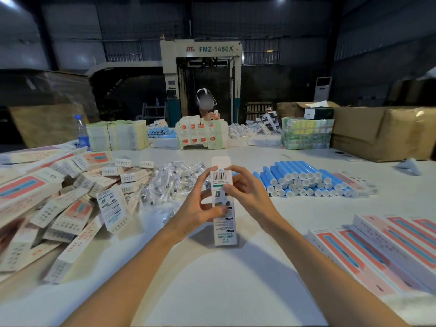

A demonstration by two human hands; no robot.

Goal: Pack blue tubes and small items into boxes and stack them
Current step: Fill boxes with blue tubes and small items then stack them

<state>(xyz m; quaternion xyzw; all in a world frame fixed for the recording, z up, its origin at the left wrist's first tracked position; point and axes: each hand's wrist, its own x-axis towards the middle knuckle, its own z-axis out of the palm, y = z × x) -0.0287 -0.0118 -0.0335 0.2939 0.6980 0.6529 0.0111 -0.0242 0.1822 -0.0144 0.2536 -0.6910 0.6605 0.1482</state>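
A long, narrow box (223, 206) is held upright over the white surface (212, 279), its top flap (221, 162) standing open above a barcode. It is gripped from both sides: the left hand (200, 204) is closed on its left edge, thumb pressed against the printed face, and the right hand (245, 194) is closed on its right edge, fingers curled near the top. Whether anything lies inside the box cannot be told, since the opening is turned away from the camera. The small print on its face is too fine to be read.

Behind the right hand, a pile of blue tubes (304, 180) with white caps is stacked on the surface; its left end is partly hidden by the box and fingers. Behind the left hand a heap of small items in clear wrappers (174, 182) is seen, their contents hard to make out. To the left, a loose heap of boxes (70, 204) is blurred and cut off by the frame edge. At lower right, closed boxes (382, 251) are laid side by side, also cut off by the frame. At the far side, another person (207, 107) is half hidden behind flat carton stacks (203, 134).
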